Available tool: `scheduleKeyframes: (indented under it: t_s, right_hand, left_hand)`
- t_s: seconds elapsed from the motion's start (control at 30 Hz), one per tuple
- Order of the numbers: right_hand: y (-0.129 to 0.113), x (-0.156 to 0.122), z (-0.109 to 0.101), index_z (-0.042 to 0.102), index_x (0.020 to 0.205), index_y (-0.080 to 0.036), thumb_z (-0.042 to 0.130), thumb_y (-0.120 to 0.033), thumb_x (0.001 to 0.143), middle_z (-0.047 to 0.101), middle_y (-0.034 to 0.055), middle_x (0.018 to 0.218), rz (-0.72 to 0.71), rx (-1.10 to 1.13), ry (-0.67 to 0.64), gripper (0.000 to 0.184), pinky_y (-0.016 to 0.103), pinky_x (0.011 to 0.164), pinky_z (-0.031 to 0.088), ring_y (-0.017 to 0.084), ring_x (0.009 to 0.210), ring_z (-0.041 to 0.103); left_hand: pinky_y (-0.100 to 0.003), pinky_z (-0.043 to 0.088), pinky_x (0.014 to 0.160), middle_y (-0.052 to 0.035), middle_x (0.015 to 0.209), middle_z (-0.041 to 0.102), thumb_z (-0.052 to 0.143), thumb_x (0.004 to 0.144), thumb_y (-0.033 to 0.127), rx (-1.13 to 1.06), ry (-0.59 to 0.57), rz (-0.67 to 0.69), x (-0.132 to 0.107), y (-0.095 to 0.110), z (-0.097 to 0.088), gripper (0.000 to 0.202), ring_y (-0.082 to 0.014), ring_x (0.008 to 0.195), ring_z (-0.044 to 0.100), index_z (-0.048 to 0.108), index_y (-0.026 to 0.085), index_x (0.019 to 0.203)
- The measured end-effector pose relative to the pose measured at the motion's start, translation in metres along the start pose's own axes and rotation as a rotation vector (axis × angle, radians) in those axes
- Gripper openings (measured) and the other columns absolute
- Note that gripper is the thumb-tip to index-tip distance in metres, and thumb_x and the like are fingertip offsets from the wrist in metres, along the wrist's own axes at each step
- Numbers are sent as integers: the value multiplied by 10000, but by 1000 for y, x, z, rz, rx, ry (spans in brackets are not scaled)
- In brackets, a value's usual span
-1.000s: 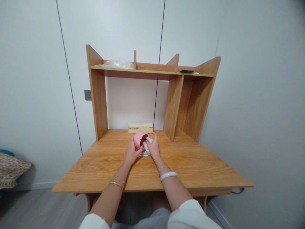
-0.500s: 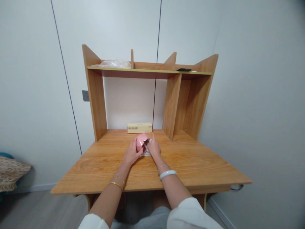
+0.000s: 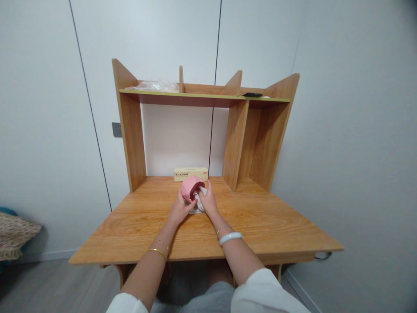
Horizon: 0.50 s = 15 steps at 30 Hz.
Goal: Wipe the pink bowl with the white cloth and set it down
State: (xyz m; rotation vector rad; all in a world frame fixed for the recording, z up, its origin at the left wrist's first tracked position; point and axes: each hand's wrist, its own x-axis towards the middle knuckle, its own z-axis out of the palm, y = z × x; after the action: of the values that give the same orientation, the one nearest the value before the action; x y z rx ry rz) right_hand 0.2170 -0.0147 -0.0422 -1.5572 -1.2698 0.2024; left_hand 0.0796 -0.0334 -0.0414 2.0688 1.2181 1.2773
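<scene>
Pink container point(image 3: 189, 186), frame centre: left hand point(image 3: 179, 208) clasping it, right hand point(image 3: 209, 201) pinching cloth point(image 3: 199, 204); fingers loosening would risk drop.

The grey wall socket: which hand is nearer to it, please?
Left. The left hand, on the pink container, is below and right of the grey wall socket; the right hand, with the white cloth, is farther right.

Wears loose white sleeves point(image 3: 262, 290) at the near left and near right. Shows a slim gold bangle point(image 3: 157, 251) on the left, with a tiny gold ornament point(image 3: 160, 241) just farther along. Sports on the right a thick, pale, rounded bangle point(image 3: 231, 238) and, slightly farther, a thin silvery bracelet point(image 3: 223, 228). Wears grey cloth point(image 3: 208, 300) near centre.
</scene>
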Motion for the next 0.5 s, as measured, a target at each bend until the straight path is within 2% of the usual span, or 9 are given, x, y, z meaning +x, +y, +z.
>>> scheduleKeyframes:
  t_s: [0.2, 0.37, 0.5]
  right_hand:
    - [-7, 0, -8, 105, 1396, -141, 524, -356, 767, 661, 86, 854, 111, -179, 26, 786, 266, 656, 431, 208, 779, 621]
    - [-12, -1, -11, 87, 1399, -139, 511, -389, 787, 653, 88, 792, 97, -331, 35, 786, 277, 640, 405, 228, 772, 616]
    - [-10, 1, -14, 88, 1396, -143, 526, -358, 784, 643, 83, 800, 90, -381, 52, 783, 272, 651, 396, 216, 771, 609]
  left_hand:
    - [-345, 455, 797, -162, 1176, 553, 580, 726, 429, 155, 9, 17, -2, 7, -2, 799, -265, 1025, 571, 174, 146, 1353]
    - [-342, 455, 781, -168, 1124, 584, 577, 720, 452, 247, 25, -21, -2, 9, -2, 831, -274, 1007, 580, 161, 126, 1360]
    - [-347, 447, 805, -170, 1123, 584, 576, 721, 438, 291, 9, 13, -3, 10, -2, 821, -273, 1020, 571, 180, 120, 1365]
